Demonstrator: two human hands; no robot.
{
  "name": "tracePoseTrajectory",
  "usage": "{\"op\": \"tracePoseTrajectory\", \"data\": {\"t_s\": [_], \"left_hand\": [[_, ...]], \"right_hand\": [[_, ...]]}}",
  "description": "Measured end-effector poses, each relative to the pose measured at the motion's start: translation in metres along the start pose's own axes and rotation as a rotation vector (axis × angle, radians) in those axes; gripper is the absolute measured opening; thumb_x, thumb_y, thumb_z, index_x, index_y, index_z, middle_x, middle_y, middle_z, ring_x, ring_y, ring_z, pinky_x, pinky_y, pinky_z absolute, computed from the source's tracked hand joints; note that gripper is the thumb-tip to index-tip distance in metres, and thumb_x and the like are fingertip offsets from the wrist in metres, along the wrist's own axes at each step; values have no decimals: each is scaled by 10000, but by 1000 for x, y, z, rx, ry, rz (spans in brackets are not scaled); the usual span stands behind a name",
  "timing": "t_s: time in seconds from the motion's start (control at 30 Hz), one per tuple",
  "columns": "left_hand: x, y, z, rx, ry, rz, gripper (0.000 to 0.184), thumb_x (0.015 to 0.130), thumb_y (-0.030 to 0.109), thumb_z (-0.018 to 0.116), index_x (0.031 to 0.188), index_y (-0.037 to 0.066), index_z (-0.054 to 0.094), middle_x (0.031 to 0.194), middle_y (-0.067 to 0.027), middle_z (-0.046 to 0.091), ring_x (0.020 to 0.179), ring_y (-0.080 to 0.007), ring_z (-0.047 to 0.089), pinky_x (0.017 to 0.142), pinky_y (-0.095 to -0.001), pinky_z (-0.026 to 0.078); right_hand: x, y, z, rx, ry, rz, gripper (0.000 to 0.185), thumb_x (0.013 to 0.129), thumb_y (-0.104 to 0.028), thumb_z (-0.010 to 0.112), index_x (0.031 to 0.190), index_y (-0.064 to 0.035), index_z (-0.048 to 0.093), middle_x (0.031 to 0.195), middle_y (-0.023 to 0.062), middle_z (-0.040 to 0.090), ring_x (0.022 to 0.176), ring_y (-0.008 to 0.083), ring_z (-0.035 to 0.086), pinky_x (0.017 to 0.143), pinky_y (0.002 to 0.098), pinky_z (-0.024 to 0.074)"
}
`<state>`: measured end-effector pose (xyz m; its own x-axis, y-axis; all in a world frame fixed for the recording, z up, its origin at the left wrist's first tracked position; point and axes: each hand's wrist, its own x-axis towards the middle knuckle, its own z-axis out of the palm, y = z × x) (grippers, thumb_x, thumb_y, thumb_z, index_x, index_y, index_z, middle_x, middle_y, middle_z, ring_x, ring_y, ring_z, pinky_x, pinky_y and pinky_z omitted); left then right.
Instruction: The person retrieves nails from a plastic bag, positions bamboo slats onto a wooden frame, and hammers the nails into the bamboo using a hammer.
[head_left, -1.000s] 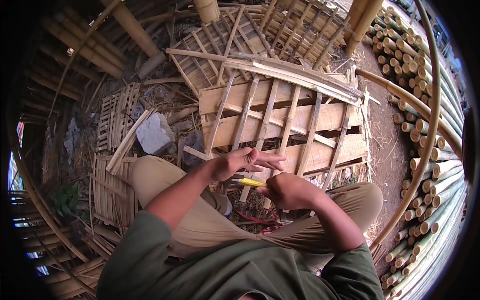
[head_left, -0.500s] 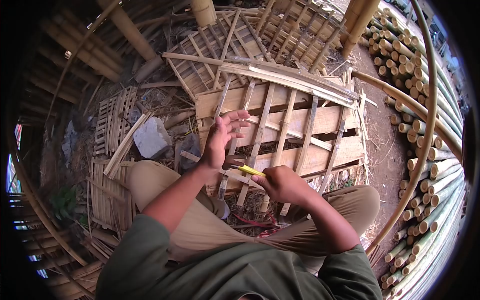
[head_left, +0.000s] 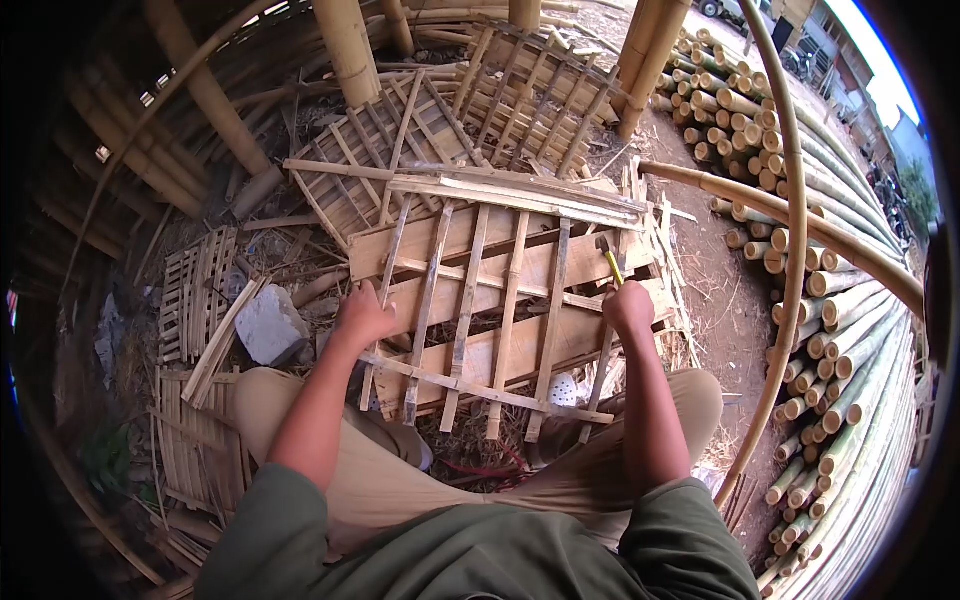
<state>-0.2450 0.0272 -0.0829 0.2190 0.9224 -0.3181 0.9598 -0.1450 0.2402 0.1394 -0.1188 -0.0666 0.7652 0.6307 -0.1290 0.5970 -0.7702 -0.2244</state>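
A panel of wooden boards and crossing bamboo slats (head_left: 515, 265) lies in front of my knees. My left hand (head_left: 363, 316) is closed at the panel's left side, its fingers curled over an end slat; the fingertips are partly hidden. At the right side my right hand (head_left: 629, 308) grips a hammer (head_left: 613, 265) by its yellow handle, the dark head pointing up and away from me. That hand rests against the panel's right slats. One long cross slat (head_left: 480, 388) runs over the slat ends nearest me.
Loose strips (head_left: 520, 195) lie across the panel's far edge. More slatted panels (head_left: 540, 95) lean beyond it. A grey stone block (head_left: 271, 326) sits to the left. Stacked bamboo poles (head_left: 860, 350) fill the right side, with a bent bamboo pole (head_left: 795, 220) in front.
My hands have moved apart to opposite sides of the panel. The left went from open to closed on it; the right carried the hammer rightward, its head now up. The view has shifted.
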Motion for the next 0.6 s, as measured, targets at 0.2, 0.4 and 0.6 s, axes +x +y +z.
{"op": "tracePoseTrajectory", "data": {"t_s": [0.2, 0.4, 0.6], "left_hand": [[-3, -1, -2, 15, 68, -48, 585, 832, 340, 648, 1222, -79, 528, 1252, -274, 557, 1159, -424, 554, 982, -449, 461], [-3, -7, -7, -3, 146, -44, 427, 835, 332, 652, 978, -70, 673, 1062, -285, 646, 1015, -409, 628, 899, -467, 498], [7, -32, -20, -295, 71, -107, 374, 821, 318, 689, 836, -55, 705, 868, -217, 699, 644, -334, 668, 727, -414, 566]], "right_hand": [[4, 8, 4, 100, -108, -14, 385, 871, -342, 653, 940, 34, 698, 924, 237, 692, 875, 375, 680, 776, 441, 531], [12, 31, -12, 586, -323, -38, 424, 838, -345, 732, 808, 65, 628, 772, 153, 645, 728, 189, 652, 568, 342, 543], [1, 35, -68, 980, -429, -69, 408, 881, -369, 693, 992, 18, 624, 857, 84, 672, 754, 139, 602, 676, 297, 512]]}}
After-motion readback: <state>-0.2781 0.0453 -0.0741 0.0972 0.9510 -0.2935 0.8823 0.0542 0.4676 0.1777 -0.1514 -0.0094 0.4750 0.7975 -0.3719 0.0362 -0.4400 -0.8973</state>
